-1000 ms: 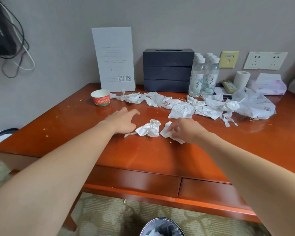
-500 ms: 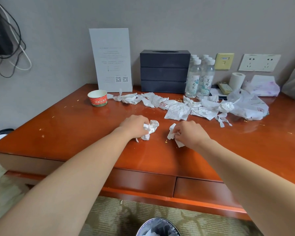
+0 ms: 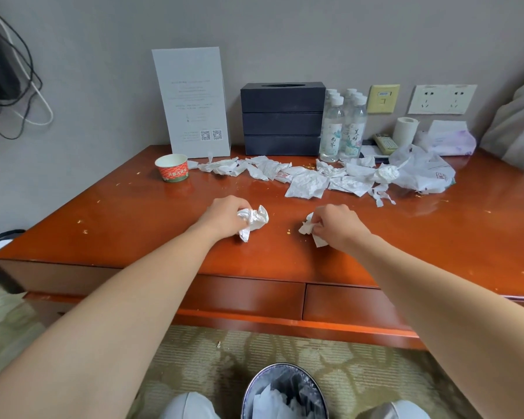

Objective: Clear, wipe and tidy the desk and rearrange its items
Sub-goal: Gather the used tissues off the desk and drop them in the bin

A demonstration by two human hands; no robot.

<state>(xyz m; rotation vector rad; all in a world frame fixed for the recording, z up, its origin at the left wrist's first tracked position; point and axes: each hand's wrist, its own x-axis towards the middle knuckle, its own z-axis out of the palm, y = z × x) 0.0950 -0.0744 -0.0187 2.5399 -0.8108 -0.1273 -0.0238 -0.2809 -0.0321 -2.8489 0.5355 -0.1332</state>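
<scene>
Drawn apart since before — gripping wad [image 3: 254, 219] in left hand [image 3: 224, 216], pinching scrap [image 3: 307, 228] in right hand [image 3: 338, 228], front-right of cup [image 3: 172, 167].

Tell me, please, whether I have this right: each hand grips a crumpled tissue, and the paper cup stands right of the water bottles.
Not quite: the head view shows the paper cup left of the water bottles. The left hand and right hand do each grip a crumpled tissue.

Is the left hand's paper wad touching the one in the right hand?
Apart. The head view shows bare desk between the left wad and the right wad.
</scene>
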